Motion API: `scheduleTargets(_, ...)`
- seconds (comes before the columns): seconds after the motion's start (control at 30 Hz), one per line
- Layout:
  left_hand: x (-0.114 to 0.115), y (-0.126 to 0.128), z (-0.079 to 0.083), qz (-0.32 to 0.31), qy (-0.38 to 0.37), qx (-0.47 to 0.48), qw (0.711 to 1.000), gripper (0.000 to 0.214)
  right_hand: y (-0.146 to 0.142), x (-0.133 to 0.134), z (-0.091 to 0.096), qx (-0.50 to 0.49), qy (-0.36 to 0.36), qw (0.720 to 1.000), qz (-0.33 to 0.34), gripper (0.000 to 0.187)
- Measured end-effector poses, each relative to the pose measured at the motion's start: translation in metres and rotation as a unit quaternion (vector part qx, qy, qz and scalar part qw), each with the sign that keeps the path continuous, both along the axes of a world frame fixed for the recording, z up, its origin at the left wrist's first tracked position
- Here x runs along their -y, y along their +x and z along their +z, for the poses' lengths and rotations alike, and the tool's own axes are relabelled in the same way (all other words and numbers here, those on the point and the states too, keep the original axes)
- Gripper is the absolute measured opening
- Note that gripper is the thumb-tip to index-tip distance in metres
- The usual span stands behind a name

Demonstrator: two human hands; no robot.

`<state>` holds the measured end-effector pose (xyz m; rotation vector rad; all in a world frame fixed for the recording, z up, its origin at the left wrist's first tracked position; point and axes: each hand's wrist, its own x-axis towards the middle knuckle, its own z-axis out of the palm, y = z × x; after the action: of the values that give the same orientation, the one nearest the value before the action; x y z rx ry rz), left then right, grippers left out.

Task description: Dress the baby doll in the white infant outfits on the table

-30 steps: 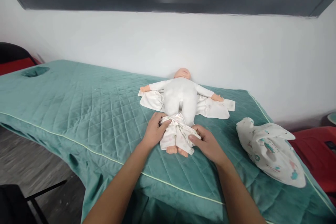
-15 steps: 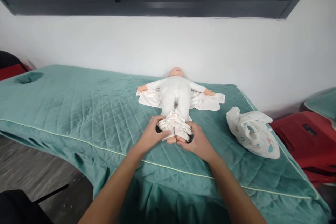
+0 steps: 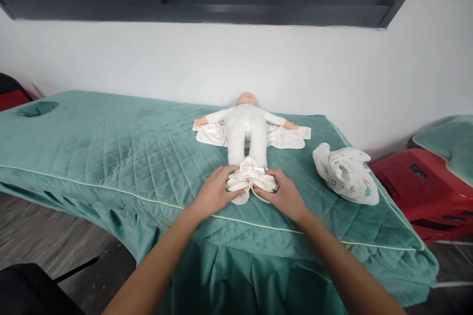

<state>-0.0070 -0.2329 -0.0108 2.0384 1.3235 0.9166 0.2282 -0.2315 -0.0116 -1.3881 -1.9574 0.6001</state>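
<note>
A: Now that the trousers [image 3: 249, 179] sit bunched at the doll's [image 3: 247, 128] feet, where are the hands?
B: The left hand [image 3: 214, 192] and right hand [image 3: 284, 196] each have fingers clamped on a gathered leg. A second ago the feet showed; now fabric covers them, low on the bed [image 3: 111, 147].

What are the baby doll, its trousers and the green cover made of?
The white-bodied baby doll looks soft cloth, matte and stuffed; its peach head looks like smooth plastic or vinyl. Its bunched trousers look thin, crumply cotton. The green quilted cover seems velvety fabric: soft sheen, stitched diamonds.
</note>
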Motion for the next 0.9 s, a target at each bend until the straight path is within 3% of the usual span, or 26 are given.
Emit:
scheduleTargets(0.2,0.022,-0.004,0.020,-0.011,-0.037,0.041,0.998,0.049,0.002,0.020,0.028,0.010,-0.029,0.999,0.036,0.028)
scheduleTargets(0.43,0.042,-0.019,0.053,-0.032,-0.130,0.058,0.989,0.048,0.002,0.039,0.066,-0.036,-0.140,0.985,0.089,0.026)
scheduleTargets(0.53,0.041,-0.028,0.070,-0.083,-0.176,0.101,0.976,0.043,0.007,0.037,0.088,-0.083,-0.187,0.969,0.136,0.024)
scheduleTargets(0.67,0.025,-0.039,0.107,-0.201,-0.229,0.108,0.946,0.039,0.015,0.020,0.125,-0.084,-0.210,0.951,0.213,0.018)
scheduleTargets(0.8,-0.002,-0.046,0.162,-0.299,-0.240,0.003,0.924,0.061,0.019,-0.005,0.173,0.008,-0.169,0.954,0.248,0.023)
scheduleTargets(0.9,-0.018,-0.050,0.198,-0.252,-0.194,0.007,0.948,0.058,0.019,-0.016,0.209,0.044,-0.179,0.938,0.293,0.027)
